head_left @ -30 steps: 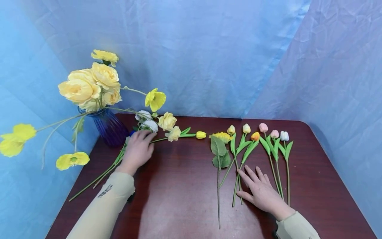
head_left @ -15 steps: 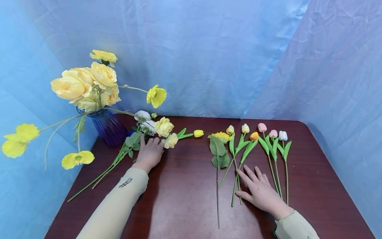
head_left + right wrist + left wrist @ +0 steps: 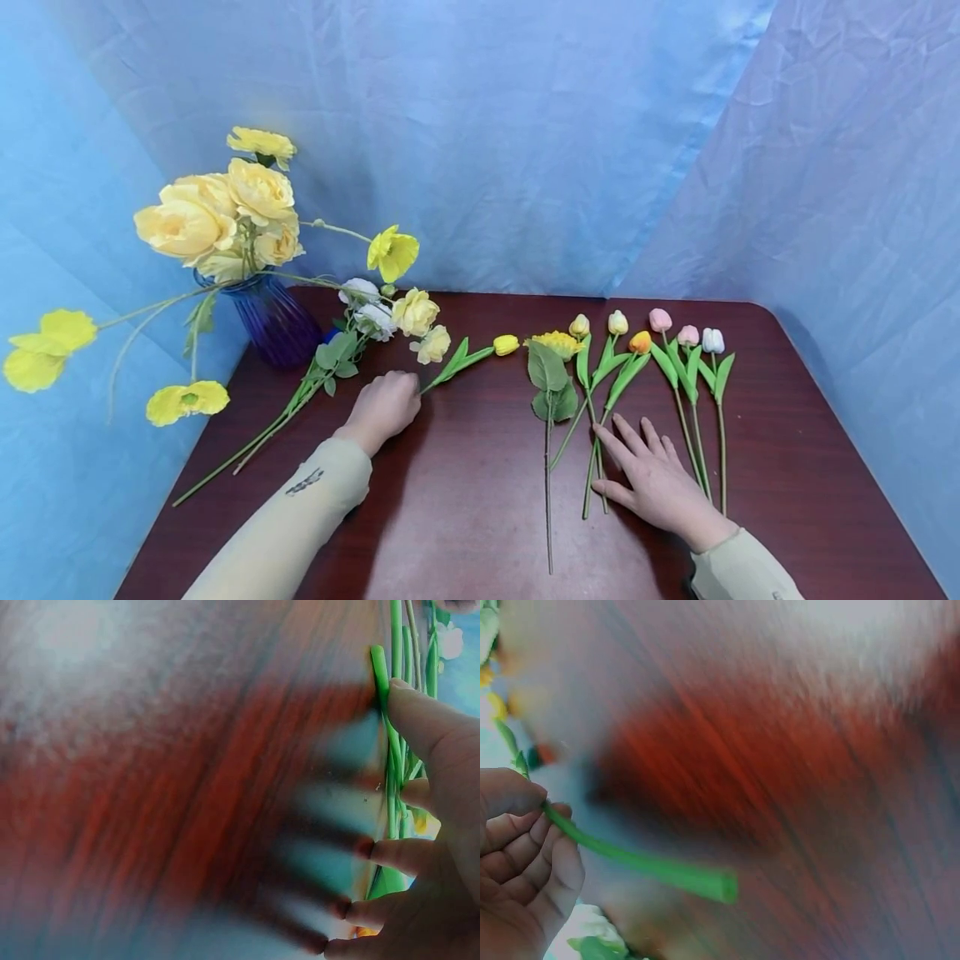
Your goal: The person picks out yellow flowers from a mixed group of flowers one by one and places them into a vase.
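Note:
My left hand (image 3: 384,410) pinches the green stem of a yellow tulip (image 3: 506,344) between thumb and fingers. In the left wrist view the stem end (image 3: 656,868) sticks out past the fingertips. The bloom points right, toward the middle of the table. My right hand (image 3: 651,482) lies spread on the right side, thumb and index finger at the crossed stems of several tulips, among them an orange tulip (image 3: 640,342). In the right wrist view the thumb (image 3: 424,720) touches a green stem (image 3: 381,675). The right fingers are straight and hold nothing.
A blue-purple glass vase (image 3: 273,321) with yellow flowers stands back left, poppy stems reaching far out. White roses (image 3: 374,321) and pale yellow roses (image 3: 415,312) lie beside it. A leafy stem with a yellow flower (image 3: 557,342) and pink tulips (image 3: 660,320) lie right on the dark table (image 3: 457,517).
My left hand has come from the white roses down and right, and its fingers now grip the yellow tulip, whose stem has turned and slid nearer. The right hand stays put.

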Motion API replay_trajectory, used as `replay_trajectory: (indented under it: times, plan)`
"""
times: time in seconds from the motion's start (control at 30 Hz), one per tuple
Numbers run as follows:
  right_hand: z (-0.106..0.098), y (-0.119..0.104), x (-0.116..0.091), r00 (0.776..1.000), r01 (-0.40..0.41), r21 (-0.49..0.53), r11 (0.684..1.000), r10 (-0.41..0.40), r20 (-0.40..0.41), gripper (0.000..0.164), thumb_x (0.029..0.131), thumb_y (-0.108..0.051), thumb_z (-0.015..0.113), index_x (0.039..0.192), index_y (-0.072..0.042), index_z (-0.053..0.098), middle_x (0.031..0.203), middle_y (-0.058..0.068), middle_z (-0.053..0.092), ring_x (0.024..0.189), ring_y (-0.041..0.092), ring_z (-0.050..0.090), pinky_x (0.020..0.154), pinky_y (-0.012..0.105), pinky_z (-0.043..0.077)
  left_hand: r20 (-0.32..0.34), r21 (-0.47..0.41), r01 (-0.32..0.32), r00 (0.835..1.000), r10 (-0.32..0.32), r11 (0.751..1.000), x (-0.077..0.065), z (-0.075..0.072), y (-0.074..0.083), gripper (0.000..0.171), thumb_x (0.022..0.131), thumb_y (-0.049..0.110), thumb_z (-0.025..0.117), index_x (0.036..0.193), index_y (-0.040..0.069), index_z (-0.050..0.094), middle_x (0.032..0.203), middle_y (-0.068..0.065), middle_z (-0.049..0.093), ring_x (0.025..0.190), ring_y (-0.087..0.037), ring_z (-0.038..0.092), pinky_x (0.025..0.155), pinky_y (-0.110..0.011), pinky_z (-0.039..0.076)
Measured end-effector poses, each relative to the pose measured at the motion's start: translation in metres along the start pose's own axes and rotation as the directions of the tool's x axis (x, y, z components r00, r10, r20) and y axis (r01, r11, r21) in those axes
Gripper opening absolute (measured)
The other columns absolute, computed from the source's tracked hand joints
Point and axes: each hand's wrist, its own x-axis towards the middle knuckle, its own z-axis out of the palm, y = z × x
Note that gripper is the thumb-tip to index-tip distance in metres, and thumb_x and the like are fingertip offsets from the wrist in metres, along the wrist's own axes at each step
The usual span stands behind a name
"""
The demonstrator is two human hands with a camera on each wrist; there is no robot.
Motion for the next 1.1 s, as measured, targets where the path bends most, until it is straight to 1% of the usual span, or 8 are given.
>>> replay_trajectory:
  times: [0.07,0.2,0.3,0.4,0.57,0.77,0.93,1.1]
  plan:
    - [0.002,0.0,0.0,1.0,0.001,0.015,1.0,-0.001,0.006,0.076,0.092,-0.054,0.07,0.155,-0.02,0.046,0.16,0.019,0.039,0.145,0.058,0.028,0.108,0.076,0.026,-0.007,-0.04,-0.005,1.0,0.004,0.999,-0.004,-0.003,0.003,0.025,0.09,0.007,0.066,0.069,0.012,0.054,0.069,-0.003,0.057,0.061,-0.029,0.061,0.055,-0.046,0.051]
    - [0.005,-0.004,0.0,0.999,0.033,0.034,0.999,-0.033,0.006,0.077,0.092,-0.052,0.072,0.155,-0.017,0.045,0.164,0.015,0.034,0.149,0.051,0.024,0.113,0.073,0.02,-0.065,-0.089,-0.064,0.996,0.058,0.994,-0.018,-0.009,0.007,0.017,0.089,0.007,0.07,0.075,0.012,0.06,0.073,0.0,0.06,0.064,-0.025,0.062,0.056,-0.041,0.051]
    - [0.006,-0.008,0.003,0.997,0.077,0.042,0.996,-0.077,0.003,0.078,0.092,-0.05,0.072,0.155,-0.015,0.045,0.164,0.015,0.034,0.15,0.048,0.026,0.114,0.069,0.022,-0.101,-0.119,-0.112,0.99,0.1,0.987,-0.03,-0.014,0.011,0.011,0.087,0.006,0.073,0.081,0.012,0.065,0.076,0.002,0.061,0.066,-0.019,0.062,0.057,-0.036,0.051]
    - [0.007,-0.012,0.007,0.992,0.129,0.056,0.99,-0.129,0.002,0.078,0.092,-0.049,0.072,0.155,-0.012,0.045,0.163,0.018,0.035,0.15,0.045,0.03,0.116,0.066,0.025,-0.144,-0.141,-0.157,0.98,0.136,0.978,-0.038,-0.02,0.015,0.012,0.085,0.004,0.074,0.082,0.013,0.066,0.077,0.005,0.06,0.066,-0.013,0.058,0.057,-0.032,0.049]
    - [0.01,-0.02,0.013,0.981,0.196,0.066,0.978,-0.196,-0.004,0.079,0.092,-0.048,0.073,0.154,-0.007,0.045,0.162,0.021,0.034,0.147,0.041,0.037,0.117,0.061,0.03,-0.236,-0.157,-0.245,0.95,0.204,0.957,-0.043,-0.031,0.024,0.013,0.083,0.003,0.074,0.084,0.013,0.067,0.077,0.006,0.06,0.064,-0.01,0.055,0.057,-0.03,0.048]
    - [0.016,-0.029,0.018,0.963,0.271,0.053,0.961,-0.27,-0.028,0.078,0.091,-0.048,0.074,0.151,-0.007,0.049,0.162,0.021,0.035,0.144,0.04,0.043,0.115,0.056,0.035,-0.295,-0.138,-0.337,0.912,0.286,0.931,-0.045,-0.042,0.034,0.013,0.083,0.003,0.075,0.086,0.013,0.067,0.078,0.007,0.059,0.063,-0.008,0.053,0.057,-0.026,0.048]
    - [0.02,-0.037,0.022,0.944,0.33,0.023,0.944,-0.329,-0.022,0.077,0.093,-0.054,0.069,0.153,-0.01,0.048,0.162,0.021,0.035,0.145,0.043,0.04,0.114,0.058,0.035,-0.329,-0.134,-0.39,0.885,0.33,0.911,-0.046,-0.056,0.043,0.012,0.084,0.003,0.074,0.088,0.012,0.067,0.079,0.005,0.06,0.065,-0.008,0.052,0.057,-0.025,0.048]
    - [0.018,-0.047,0.026,0.919,0.392,0.039,0.919,-0.393,0.019,0.077,0.096,-0.056,0.063,0.157,-0.014,0.042,0.162,0.021,0.035,0.147,0.045,0.036,0.114,0.061,0.034,-0.369,-0.123,-0.419,0.861,0.35,0.9,-0.046,-0.072,0.052,0.012,0.083,0.003,0.072,0.087,0.013,0.065,0.079,0.005,0.059,0.065,-0.008,0.053,0.057,-0.025,0.047]
